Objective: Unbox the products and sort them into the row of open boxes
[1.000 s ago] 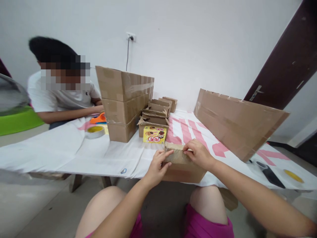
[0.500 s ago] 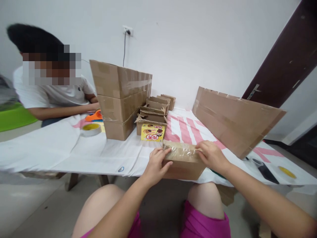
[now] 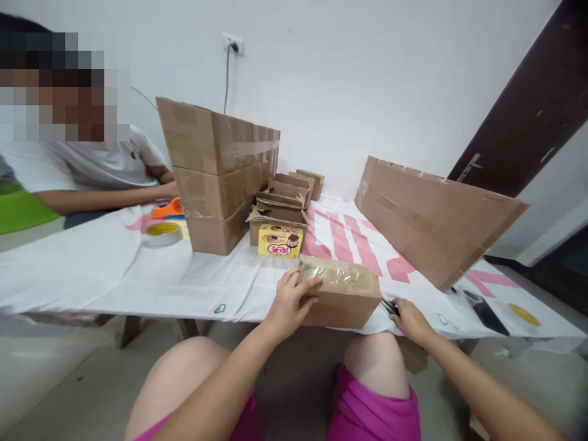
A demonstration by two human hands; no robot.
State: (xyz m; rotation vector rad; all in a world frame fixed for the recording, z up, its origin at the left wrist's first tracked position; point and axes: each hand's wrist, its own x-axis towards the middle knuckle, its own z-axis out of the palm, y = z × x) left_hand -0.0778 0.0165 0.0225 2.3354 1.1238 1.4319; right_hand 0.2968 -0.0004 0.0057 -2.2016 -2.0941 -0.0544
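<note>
A small closed cardboard box [image 3: 342, 300] stands at the table's front edge, with clear shiny tape along its top. My left hand [image 3: 291, 300] grips its left end, fingers over the top edge and thumb against the front side. Just right of the box, my right hand [image 3: 411, 318] is closed around a slim dark tool [image 3: 390, 307] with a thin greyish tip pointing at the box; its exact kind is not clear. A yellow printed snack box [image 3: 280, 241] stands behind, in front of a row of open cardboard boxes [image 3: 280, 211].
Stacked cardboard boxes [image 3: 202, 184] rise at left, near a tape roll [image 3: 163, 234] and an orange-handled tool [image 3: 168, 209]. A person in a white shirt [image 3: 96, 165] sits beyond. On the right stand a large cardboard panel [image 3: 436, 214], a dark phone-like slab [image 3: 487, 315] and a yellow ring [image 3: 524, 314].
My right hand has left the box's taped top, moved down to the right and taken hold of the dark tool. My left hand stays on the box. The view has shifted slightly.
</note>
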